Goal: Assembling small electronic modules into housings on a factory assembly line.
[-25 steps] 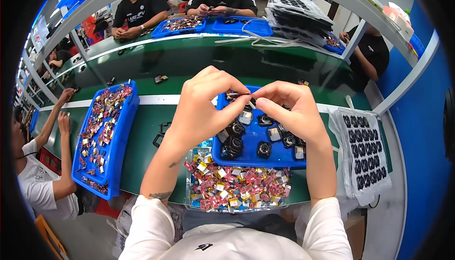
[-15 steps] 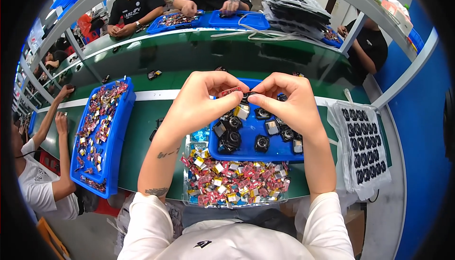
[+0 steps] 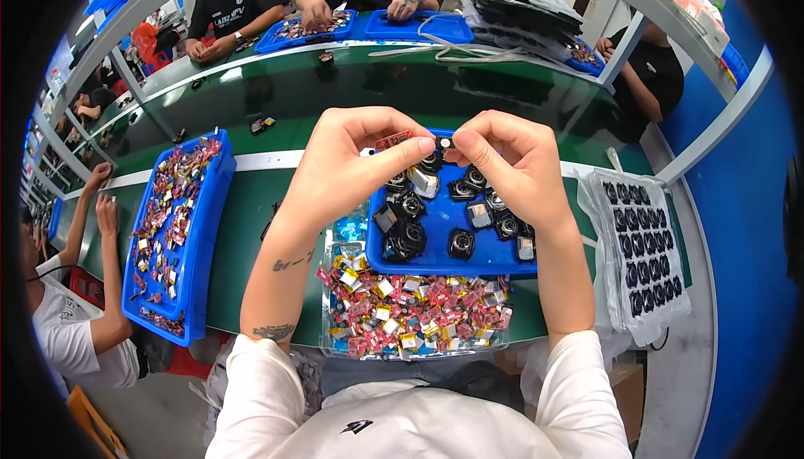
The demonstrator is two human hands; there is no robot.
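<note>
Above the far part of a blue tray (image 3: 431, 256), my left hand (image 3: 347, 162) pinches a small red circuit board (image 3: 392, 140) between thumb and fingers. My right hand (image 3: 519, 166) is closed at the fingertips beside a tiny round part (image 3: 445, 143), pale on its face and dark around it. Whether that part is wired to the board cannot be seen. Below both hands, several black watch-like cases (image 3: 405, 241) lie in the tray, some with silvery battery cells (image 3: 479, 215). Nearest my body, a clear bin holds a heap of red circuit boards with small batteries (image 3: 419, 312).
To the left stands a long blue tray (image 3: 213, 208) of similar boards, beside a co-worker's arms (image 3: 107, 250). A white plastic tray (image 3: 615, 270) with rows of black cases is at right. Metal shelf posts (image 3: 724, 124) frame the green bench (image 3: 276, 99); other people sit across it.
Both hands have risen slightly away from me. My right fingertips have shifted, and the small round part now shows between the hands. The red board stays in my left hand.
</note>
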